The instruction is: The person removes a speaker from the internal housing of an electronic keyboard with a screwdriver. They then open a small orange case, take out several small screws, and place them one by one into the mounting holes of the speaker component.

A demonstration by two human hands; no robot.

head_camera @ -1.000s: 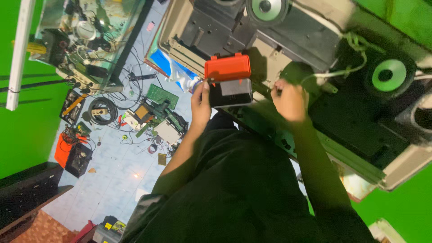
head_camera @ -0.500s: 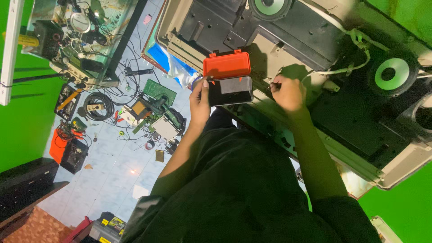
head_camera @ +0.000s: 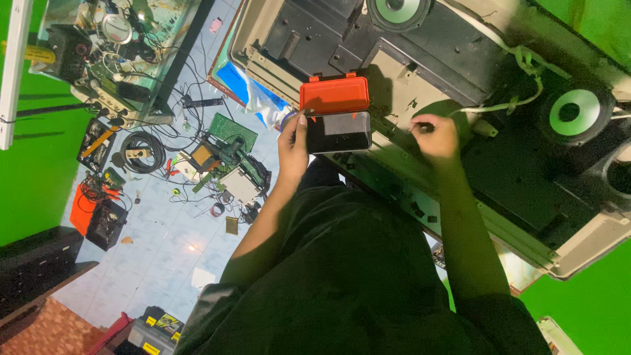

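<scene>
My left hand point(head_camera: 292, 141) grips the left side of a small case point(head_camera: 338, 130) with a black base and an open orange lid point(head_camera: 334, 95). The case rests on the back panel of a big beige speaker cabinet point(head_camera: 394, 85). My right hand point(head_camera: 435, 137) is on the panel to the right of the case. Its fingertips are pinched on a small dark part point(head_camera: 424, 127), too small to identify. Both forearms reach up from my dark clothing at the bottom of the view.
Round green-coned speakers point(head_camera: 573, 113) point(head_camera: 394, 10) and a pale green cable point(head_camera: 506, 105) sit in the cabinet. On the tiled floor at left lie circuit boards point(head_camera: 231, 128), coiled wire point(head_camera: 138, 148), a red and black device point(head_camera: 98, 213) and a cluttered bench point(head_camera: 105, 46).
My right hand has shifted slightly to the right along the panel. My left hand stays on the case, and the view has drifted a little.
</scene>
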